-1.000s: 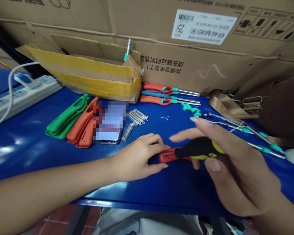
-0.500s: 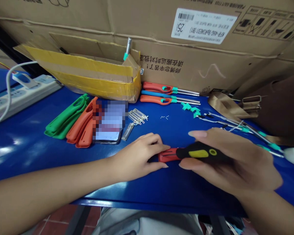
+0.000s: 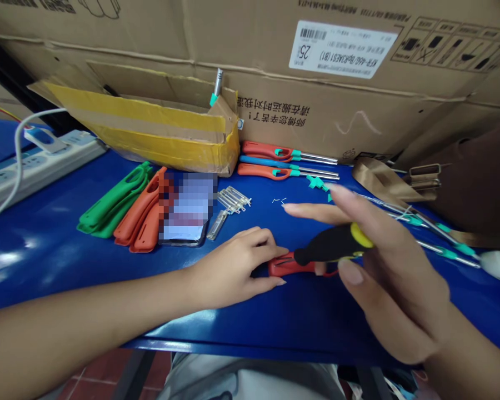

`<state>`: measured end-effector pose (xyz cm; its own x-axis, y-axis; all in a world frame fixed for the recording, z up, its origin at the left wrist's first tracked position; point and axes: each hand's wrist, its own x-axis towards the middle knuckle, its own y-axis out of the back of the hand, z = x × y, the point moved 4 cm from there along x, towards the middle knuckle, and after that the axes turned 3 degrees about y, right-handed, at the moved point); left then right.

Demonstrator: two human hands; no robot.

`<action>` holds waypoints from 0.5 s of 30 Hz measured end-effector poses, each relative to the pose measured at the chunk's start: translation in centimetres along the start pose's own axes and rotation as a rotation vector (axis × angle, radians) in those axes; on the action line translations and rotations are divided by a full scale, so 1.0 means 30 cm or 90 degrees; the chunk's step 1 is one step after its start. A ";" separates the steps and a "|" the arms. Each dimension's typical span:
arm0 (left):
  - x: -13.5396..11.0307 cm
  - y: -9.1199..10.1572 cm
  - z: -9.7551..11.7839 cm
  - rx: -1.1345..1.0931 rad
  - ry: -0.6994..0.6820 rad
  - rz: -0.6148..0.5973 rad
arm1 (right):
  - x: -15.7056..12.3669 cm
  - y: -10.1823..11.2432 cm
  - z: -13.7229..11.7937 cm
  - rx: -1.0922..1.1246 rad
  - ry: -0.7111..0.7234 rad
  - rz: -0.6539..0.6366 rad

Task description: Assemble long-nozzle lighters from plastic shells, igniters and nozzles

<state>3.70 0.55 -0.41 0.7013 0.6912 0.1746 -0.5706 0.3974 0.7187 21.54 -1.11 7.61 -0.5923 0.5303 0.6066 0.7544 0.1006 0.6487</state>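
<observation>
My left hand lies on the table with its fingers closed around the handle end of a red lighter. A screwdriver with a black and yellow handle slants over that lighter, its short shaft pointing down at the red casing. Its tip meets the casing near my left fingertips; the exact contact is hard to see. My right hand holds the screwdriver handle loosely between thumb and fingers, with the index finger stretched out past it. Part of the red lighter is hidden behind the handle and my right hand.
On the blue table lie green casings, orange casings, a phone, clear fuel tanks, long-nosed lighters, teal pieces and metal rods. Behind stand a taped carton and a power strip.
My right hand has turned and loosened around the screwdriver, its fingers spreading and lifting. The handle has tilted up to the right. My left hand and the red lighter have stayed put.
</observation>
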 end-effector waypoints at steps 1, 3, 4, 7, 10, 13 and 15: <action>0.000 0.001 0.003 0.001 -0.003 0.000 | 0.000 -0.002 -0.001 0.017 -0.005 -0.011; -0.002 0.003 0.010 0.005 -0.012 -0.003 | 0.005 0.000 -0.007 -0.020 0.021 -0.016; -0.003 0.003 0.012 0.007 -0.017 -0.006 | 0.010 0.002 -0.011 -0.070 0.048 -0.013; -0.004 0.002 0.013 0.012 -0.015 -0.012 | 0.021 0.011 -0.017 -0.181 0.091 -0.009; -0.004 0.002 0.007 0.012 -0.007 -0.006 | 0.020 0.011 -0.015 -0.078 0.054 -0.046; -0.003 0.002 0.003 0.002 -0.004 0.000 | 0.017 0.009 -0.020 0.015 0.041 -0.048; -0.002 0.002 0.002 0.001 -0.004 0.004 | 0.020 0.014 -0.029 -0.049 0.071 -0.015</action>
<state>3.65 0.49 -0.34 0.7000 0.6903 0.1829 -0.5744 0.3920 0.7186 21.24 -1.49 8.65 -0.6405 0.4306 0.6359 0.7189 0.0448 0.6937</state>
